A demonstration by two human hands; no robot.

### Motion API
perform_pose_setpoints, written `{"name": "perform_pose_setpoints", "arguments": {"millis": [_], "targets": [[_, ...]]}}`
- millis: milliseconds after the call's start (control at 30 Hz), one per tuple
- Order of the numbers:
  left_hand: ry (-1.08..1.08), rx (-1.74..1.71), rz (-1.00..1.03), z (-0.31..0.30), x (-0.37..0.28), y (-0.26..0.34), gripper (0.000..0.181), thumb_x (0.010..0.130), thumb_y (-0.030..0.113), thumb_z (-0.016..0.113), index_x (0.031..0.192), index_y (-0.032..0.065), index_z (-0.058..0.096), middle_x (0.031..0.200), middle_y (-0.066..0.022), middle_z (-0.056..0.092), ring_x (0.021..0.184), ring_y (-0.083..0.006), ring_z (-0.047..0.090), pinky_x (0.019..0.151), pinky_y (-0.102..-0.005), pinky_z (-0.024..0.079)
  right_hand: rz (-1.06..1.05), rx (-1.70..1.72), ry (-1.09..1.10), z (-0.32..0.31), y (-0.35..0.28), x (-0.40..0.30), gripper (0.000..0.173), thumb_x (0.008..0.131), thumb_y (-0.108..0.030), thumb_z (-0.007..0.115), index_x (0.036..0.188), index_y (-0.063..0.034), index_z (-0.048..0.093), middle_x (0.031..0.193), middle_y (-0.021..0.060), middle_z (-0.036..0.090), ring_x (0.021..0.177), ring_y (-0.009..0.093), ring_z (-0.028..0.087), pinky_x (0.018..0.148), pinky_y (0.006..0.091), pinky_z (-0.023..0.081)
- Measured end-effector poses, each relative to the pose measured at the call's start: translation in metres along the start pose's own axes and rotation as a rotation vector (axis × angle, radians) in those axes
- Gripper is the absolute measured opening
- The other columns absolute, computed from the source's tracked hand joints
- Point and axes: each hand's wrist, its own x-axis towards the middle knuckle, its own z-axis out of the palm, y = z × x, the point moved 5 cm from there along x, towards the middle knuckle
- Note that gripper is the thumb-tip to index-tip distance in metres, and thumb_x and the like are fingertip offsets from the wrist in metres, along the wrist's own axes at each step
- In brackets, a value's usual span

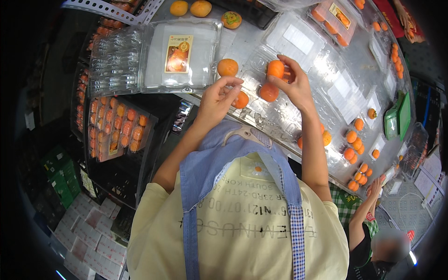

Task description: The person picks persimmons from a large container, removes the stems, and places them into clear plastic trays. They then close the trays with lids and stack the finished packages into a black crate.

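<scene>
My right hand holds an orange persimmon between thumb and fingers, over a clear plastic clamshell tray. Another persimmon sits just below it in the tray. My left hand has its thumb and forefinger close together beside a persimmon near the table's edge; whether it grips that fruit I cannot tell. A yellower persimmon rests above my left hand. The clamshell's lid lies folded back behind the tray, with a white label on it.
Stacked empty clamshells stand at left on the metal table. Below them, a black crate holds packed persimmons. Loose persimmons and a green container lie at right. A co-worker is at lower right, another person at upper right.
</scene>
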Motion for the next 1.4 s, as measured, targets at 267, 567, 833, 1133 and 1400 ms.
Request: {"name": "perform_pose_setpoints", "arguments": {"millis": [267,567,833,1133,1400], "targets": [[0.018,0.061,0.083,-0.010,-0.007,-0.007,0.020,0.095,0.011,0.057,0.112,0.0004,0.060,0.097,-0.0035,0.064,0.076,-0.0063,0.057,0.069,-0.0200,0.048,-0.403,-0.668,-0.174,0.022,-0.020,0.038,0.057,0.069,-0.006,0.069,0.124,-0.0075,0.055,0.115,0.0136,0.058,0.105,0.033,0.055,0.091,0.0406,0.045],[0.057,0.115,0.102,-0.017,-0.009,-0.004,0.020,0.091,0.012,0.061,0.109,0.0053,0.063,0.094,-0.0053,0.066,0.078,-0.0125,0.061,0.069,-0.0258,0.050,-0.287,-0.826,-0.290,0.040,-0.014,0.052,0.056,0.069,-0.005,0.066,0.124,-0.0089,0.054,0.117,0.0128,0.056,0.107,0.033,0.053,0.093,0.0404,0.044],[-0.029,0.186,0.149,-0.023,0.001,0.029,0.020,0.090,0.009,0.062,0.110,0.0041,0.062,0.102,-0.0033,0.067,0.091,-0.0101,0.062,0.075,-0.0242,0.049,-0.328,-0.864,-0.147,0.042,-0.027,0.038,0.057,0.069,-0.006,0.069,0.124,-0.0087,0.054,0.120,0.0127,0.055,0.112,0.033,0.051,0.095,0.0397,0.043],[0.386,1.013,0.583,-0.139,0.117,0.126,0.035,0.083,0.013,0.067,0.117,0.0055,0.060,0.114,-0.0135,0.061,0.106,-0.0299,0.056,0.093,-0.0388,0.044,-0.316,-0.520,0.121,0.021,-0.058,-0.030,0.037,0.077,-0.003,0.069,0.113,-0.0042,0.058,0.107,0.0147,0.059,0.098,0.034,0.055,0.086,0.0406,0.045],[-0.057,1.383,0.413,-0.072,0.186,0.099,0.053,0.077,0.020,0.072,0.126,0.0084,0.054,0.126,-0.0167,0.053,0.117,-0.0369,0.047,0.100,-0.0435,0.040,-0.117,-0.501,0.238,0.003,-0.022,-0.079,0.032,0.080,-0.004,0.068,0.111,-0.0046,0.060,0.105,0.0158,0.061,0.101,0.035,0.056,0.087,0.0415,0.046]]}}
